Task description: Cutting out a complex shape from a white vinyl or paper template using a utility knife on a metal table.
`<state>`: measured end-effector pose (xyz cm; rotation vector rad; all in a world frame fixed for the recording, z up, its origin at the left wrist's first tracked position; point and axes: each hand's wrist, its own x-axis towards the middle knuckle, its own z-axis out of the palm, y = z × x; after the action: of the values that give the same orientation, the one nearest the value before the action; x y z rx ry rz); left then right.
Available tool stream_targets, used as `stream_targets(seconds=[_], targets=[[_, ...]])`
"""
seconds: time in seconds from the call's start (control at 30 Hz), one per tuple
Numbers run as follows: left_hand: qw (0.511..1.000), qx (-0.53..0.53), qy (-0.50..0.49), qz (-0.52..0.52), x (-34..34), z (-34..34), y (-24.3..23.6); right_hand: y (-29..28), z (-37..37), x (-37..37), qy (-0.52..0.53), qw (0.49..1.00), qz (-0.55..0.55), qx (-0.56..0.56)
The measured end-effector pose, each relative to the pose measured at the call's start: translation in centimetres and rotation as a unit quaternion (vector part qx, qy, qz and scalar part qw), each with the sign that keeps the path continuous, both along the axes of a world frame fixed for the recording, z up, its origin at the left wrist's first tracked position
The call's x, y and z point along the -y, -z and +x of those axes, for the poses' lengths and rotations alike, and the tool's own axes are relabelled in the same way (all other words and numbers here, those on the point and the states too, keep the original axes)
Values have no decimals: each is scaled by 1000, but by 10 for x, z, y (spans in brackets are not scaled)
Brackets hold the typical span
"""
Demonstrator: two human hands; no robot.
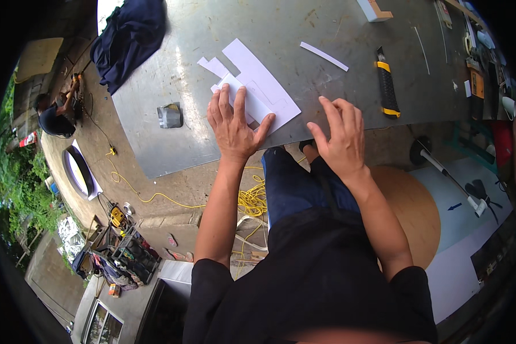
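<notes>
My left hand [234,127] lies with fingers spread on a white sheet [272,94] with cut-out notches and faint drawn lines, near the front edge of the metal table [212,26]. A smaller white piece [252,98] sits on top of the sheet, partly hidden by that hand. My right hand [344,135] hovers at the table edge, right of the sheet, its fingers stretched out and holding nothing that I can see. Further right lies a yellow and black utility knife [386,89]. Beyond the sheet rests a thin white strip [324,56].
A dark cloth [133,40] hangs over the table's left edge, and a small grey block [169,116] sits left of my hand. Tools crowd the far right. Yellow cord [252,198] coils on the floor. A person [57,117] crouches at far left.
</notes>
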<state>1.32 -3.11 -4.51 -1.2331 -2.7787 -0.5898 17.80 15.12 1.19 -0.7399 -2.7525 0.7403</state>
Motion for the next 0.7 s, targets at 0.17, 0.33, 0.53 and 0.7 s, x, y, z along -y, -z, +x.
stream_targets(seconds=[0.17,0.33,0.53,0.7], targets=[[998,16,-51,-29,-10,19,-7,13,-12,46,-37,997,-12,60],[997,35,-60,-35,-6,40,-17,21,-13,34,-41,996,7,73],[999,18,1,-45,1,32,-21,27,-23,7,-67,994,28,85],[998,63,5,7,3,-1,-16,25,-29,27,-77,991,17,109]])
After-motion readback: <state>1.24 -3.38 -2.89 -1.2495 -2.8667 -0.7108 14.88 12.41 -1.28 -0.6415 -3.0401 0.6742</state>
